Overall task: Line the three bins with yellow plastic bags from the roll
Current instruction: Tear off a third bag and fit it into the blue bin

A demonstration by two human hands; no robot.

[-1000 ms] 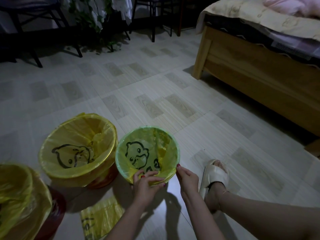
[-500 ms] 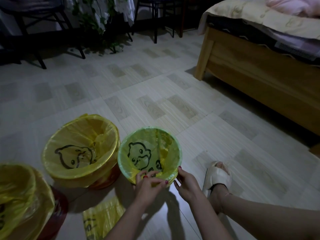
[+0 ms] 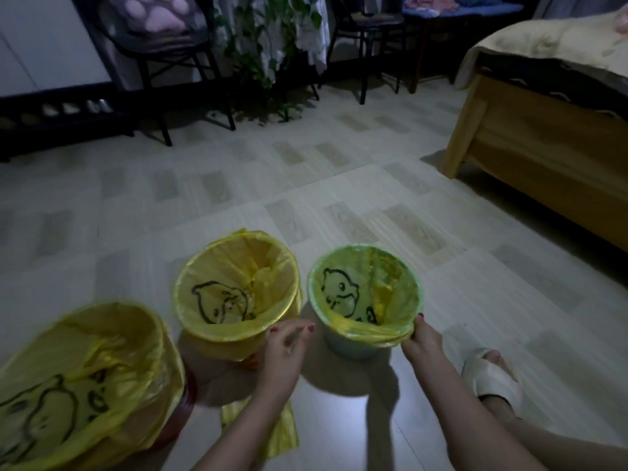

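Three round plastic bins stand in a row on the pale tiled floor (image 3: 339,185), each lined with a thin, crinkled yellow plastic bag printed with a black chick outline. The right hand (image 3: 423,345) pinches the folded-over film at the near rim of the pale green bin (image 3: 353,348). The left hand (image 3: 282,355), fingers loosely curled, hovers between that bin and the middle bin (image 3: 238,334), holding nothing. A flattened yellow bag strip (image 3: 282,433) lies beneath the left forearm. The nearest bin (image 3: 85,379) is blurred.
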